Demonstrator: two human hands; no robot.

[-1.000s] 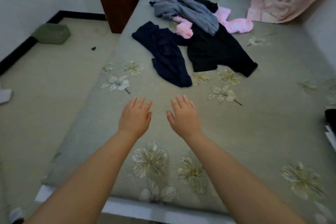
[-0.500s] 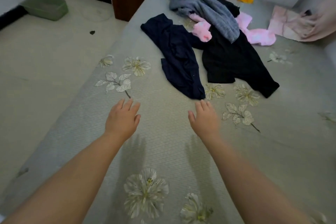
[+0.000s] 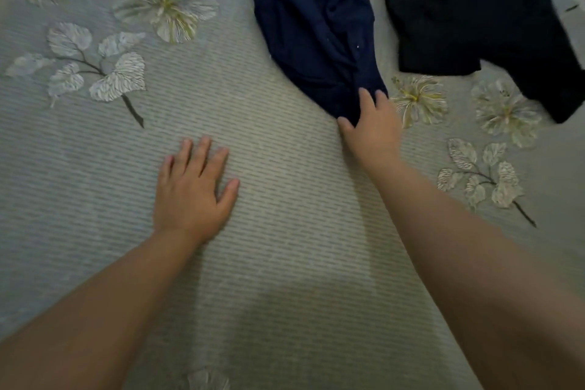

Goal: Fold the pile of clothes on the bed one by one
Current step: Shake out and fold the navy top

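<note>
Navy garment lies upper centre on the bed, top cut off; left hand spread flat on bed at centre. Right hand touches its near corner, grip unclear. Black garment upper right, cropped.

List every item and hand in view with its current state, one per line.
navy garment: unfolded, crumpled on the bed, near tip gripped by the right hand
black garment: unfolded, spread on the bed, untouched
right hand: grips the navy garment's near tip
left hand: fingers spread, flat on the bed cover, holds nothing
bed cover: laid flat
</note>
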